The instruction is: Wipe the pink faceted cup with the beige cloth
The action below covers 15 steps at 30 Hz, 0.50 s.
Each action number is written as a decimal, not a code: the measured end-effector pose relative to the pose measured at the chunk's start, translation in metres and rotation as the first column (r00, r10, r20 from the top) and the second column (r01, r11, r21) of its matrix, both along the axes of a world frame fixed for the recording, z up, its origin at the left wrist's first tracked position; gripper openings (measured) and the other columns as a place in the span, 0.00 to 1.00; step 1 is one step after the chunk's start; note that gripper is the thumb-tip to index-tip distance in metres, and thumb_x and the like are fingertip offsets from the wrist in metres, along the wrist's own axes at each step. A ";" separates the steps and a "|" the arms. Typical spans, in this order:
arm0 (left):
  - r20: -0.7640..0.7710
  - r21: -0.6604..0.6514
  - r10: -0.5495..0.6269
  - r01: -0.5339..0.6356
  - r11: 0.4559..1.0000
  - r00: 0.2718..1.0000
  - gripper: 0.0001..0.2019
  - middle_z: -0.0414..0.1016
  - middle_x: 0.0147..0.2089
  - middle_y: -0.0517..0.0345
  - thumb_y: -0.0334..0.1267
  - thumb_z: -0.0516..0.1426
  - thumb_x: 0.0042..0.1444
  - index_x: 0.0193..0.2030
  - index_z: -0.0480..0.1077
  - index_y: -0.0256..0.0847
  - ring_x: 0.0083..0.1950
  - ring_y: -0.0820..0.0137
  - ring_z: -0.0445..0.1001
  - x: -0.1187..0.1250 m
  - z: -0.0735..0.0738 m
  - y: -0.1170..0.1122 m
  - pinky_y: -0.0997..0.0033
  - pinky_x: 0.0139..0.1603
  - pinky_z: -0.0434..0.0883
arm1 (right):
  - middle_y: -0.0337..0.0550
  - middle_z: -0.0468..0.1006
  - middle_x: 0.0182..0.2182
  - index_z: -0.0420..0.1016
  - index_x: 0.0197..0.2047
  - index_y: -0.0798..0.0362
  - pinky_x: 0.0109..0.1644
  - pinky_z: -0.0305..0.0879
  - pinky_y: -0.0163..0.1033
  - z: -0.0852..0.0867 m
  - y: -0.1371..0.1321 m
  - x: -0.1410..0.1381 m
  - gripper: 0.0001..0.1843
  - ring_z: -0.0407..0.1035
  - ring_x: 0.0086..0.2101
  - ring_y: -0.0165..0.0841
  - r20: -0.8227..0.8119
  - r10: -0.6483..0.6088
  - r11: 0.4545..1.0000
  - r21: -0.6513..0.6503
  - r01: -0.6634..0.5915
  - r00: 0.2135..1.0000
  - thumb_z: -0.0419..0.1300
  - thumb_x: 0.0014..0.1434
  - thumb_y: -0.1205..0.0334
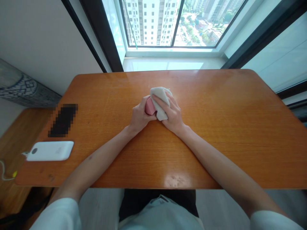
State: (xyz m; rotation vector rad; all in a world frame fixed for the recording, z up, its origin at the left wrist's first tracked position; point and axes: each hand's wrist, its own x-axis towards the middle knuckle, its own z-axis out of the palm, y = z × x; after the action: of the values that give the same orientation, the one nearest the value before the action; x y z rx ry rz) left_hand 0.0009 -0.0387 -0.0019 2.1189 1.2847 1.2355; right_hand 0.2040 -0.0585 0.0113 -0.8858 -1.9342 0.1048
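Note:
My hands meet at the middle of the orange wooden table (211,95). My left hand (141,116) is curled around a pink rounded object (150,106), and much of that object is hidden by my fingers and the cloth. My right hand (171,115) presses a crumpled white cloth (161,102) against the pink object. The object's exact kind cannot be told from this view.
A white power bank (50,150) with a thin cable lies near the table's left edge, beside a pixelated dark rectangle (63,120). A lower wooden surface (21,137) and a blue-patterned cylinder (20,86) stand left. A large window (151,25) lies beyond the far edge.

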 end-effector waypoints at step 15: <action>0.032 -0.006 -0.015 0.015 1.000 0.999 0.32 0.85 0.47 0.60 0.45 0.72 0.56 0.66 0.71 0.47 0.39 0.67 0.81 0.003 0.004 -0.001 0.66 0.43 0.77 | 0.42 0.76 0.76 0.73 0.78 0.36 0.82 0.68 0.67 0.002 -0.005 -0.003 0.34 0.70 0.76 0.48 -0.071 -0.076 0.993 -0.100 0.069 0.995 0.59 0.71 0.65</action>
State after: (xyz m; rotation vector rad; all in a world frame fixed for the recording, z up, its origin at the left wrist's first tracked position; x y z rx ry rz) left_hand 0.0034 -0.0393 0.0017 2.0920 1.2548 1.2529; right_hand 0.2006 -0.0630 0.0129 -1.0022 -1.8375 0.1884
